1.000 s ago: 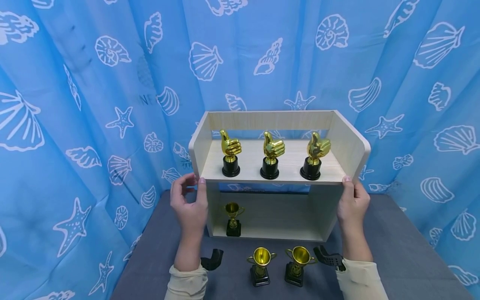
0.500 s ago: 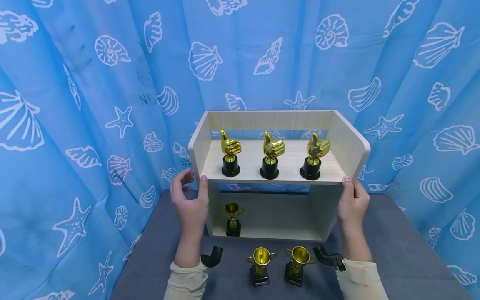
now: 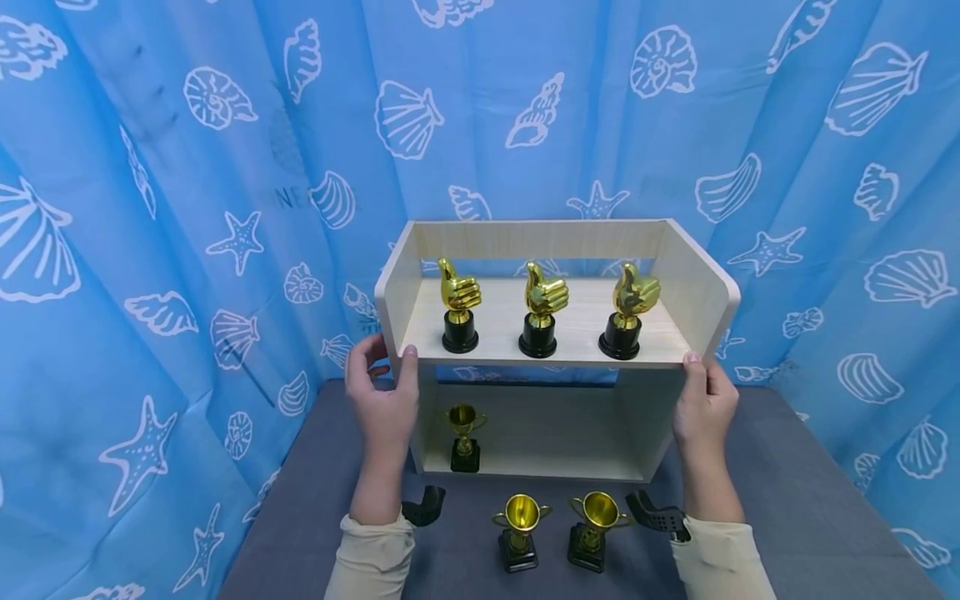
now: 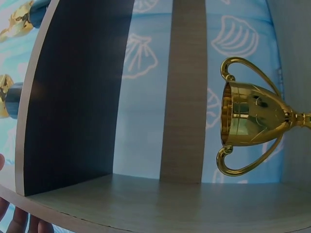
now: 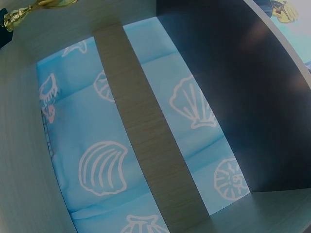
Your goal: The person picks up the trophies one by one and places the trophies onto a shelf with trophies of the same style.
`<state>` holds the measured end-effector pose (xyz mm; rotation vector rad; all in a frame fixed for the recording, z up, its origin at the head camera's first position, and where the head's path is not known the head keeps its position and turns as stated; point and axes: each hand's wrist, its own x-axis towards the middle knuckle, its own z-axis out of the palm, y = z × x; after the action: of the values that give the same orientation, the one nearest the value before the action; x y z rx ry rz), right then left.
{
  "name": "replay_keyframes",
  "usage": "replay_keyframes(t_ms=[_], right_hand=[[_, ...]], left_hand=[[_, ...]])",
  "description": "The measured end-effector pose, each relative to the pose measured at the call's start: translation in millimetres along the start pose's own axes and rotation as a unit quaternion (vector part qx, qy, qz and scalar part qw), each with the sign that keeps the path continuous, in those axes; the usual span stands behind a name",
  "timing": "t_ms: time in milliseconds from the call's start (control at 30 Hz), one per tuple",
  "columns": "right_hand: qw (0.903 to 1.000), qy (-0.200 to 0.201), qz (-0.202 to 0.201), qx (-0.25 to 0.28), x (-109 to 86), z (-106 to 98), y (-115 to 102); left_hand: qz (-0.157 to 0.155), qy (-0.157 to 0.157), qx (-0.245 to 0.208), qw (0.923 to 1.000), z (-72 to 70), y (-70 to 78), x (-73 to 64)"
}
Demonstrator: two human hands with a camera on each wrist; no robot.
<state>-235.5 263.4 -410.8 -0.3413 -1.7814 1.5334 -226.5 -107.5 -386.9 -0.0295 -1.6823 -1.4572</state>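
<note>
A pale wooden two-tier shelf (image 3: pixel 540 364) stands at the centre of the head view. My left hand (image 3: pixel 382 408) is at its left side panel, thumb at the front edge and fingers (image 4: pixel 19 221) along the outer face. On the opposite side, my right hand (image 3: pixel 705 408) grips the right panel, its thumb on the front edge and the other fingers partly hidden. Three gold thumbs-up trophies with black bases, the left (image 3: pixel 460 307), middle (image 3: pixel 542 310) and right (image 3: pixel 632 312), stand on the upper tier. A gold cup trophy (image 3: pixel 465 437) occupies the lower tier's left end.
Two more gold cup trophies, one left (image 3: pixel 520 533) and one right (image 3: pixel 596 532), stand on the grey table (image 3: pixel 292 517) before the shelf. A blue shell-print curtain (image 3: pixel 225 167) hangs behind. Black wrist mounts, left (image 3: pixel 425 507) and right (image 3: pixel 656 512), jut inward near the cups.
My left hand has shifted slightly up and right, closer against the left panel. The right hand keeps its hold, and the trophies stay in place. The head view has shifted very slightly.
</note>
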Motion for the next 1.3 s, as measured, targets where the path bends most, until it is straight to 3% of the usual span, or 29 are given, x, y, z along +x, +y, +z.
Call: replay_keyframes(t_ms=[533,700,867,1100,1300], right_hand=[[0.9999,0.007,-0.010,-0.001,-0.1,1.1,-0.9],[1.0000,0.000,-0.004,-0.003,0.8,-0.4,1.6],[1.0000,-0.001,-0.008,-0.002,0.9,-1.4,2.8],[0.9990,0.021,-0.032,0.023,0.8,3.6,2.3],[0.9987,0.032,-0.024,0.030,0.1,4.6,1.1]], left_hand=[[-0.010,-0.039,0.002,0.9992,8.1,-6.0,8.0],[-0.006,-0.040,0.028,0.9988,11.2,-7.6,8.7],[-0.025,-0.041,0.034,0.9983,13.2,-10.3,9.4],[-0.037,-0.032,0.042,0.9979,12.1,-11.2,11.1],[-0.035,-0.037,0.049,0.9975,10.5,-12.3,11.5]])
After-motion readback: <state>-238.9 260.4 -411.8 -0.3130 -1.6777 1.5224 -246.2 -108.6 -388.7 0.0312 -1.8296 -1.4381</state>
